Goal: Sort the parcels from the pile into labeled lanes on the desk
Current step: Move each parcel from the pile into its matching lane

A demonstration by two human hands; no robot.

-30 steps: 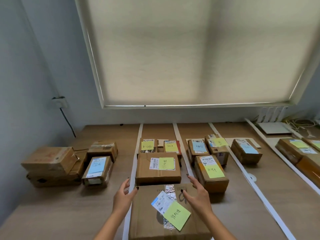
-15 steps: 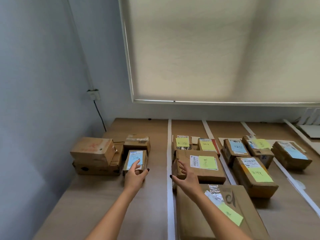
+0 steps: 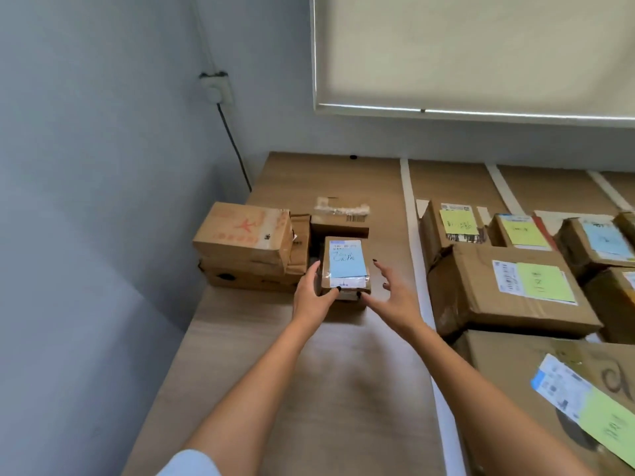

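A small brown parcel (image 3: 345,266) with a blue note on top lies at the front of the pile on the wooden desk (image 3: 343,389). My left hand (image 3: 312,297) holds its left side, thumb on the near corner. Just right of the parcel, my right hand (image 3: 391,293) has its fingers spread, and its thumb tip reaches the parcel's near edge. White tape strips (image 3: 409,218) mark lanes to the right. Sorted parcels lie in them, among them a large box with a green note (image 3: 508,290).
The pile holds a bigger stacked carton (image 3: 240,235) against the left wall and a taped box (image 3: 340,221) behind the small parcel. A large box (image 3: 549,407) fills the near right. A wall socket with a cable (image 3: 216,87) hangs above the desk's left corner.
My view swung left from the lanes to the pile. Both hands left the large near box and reached to the small blue-noted parcel; my left hand took hold of it.
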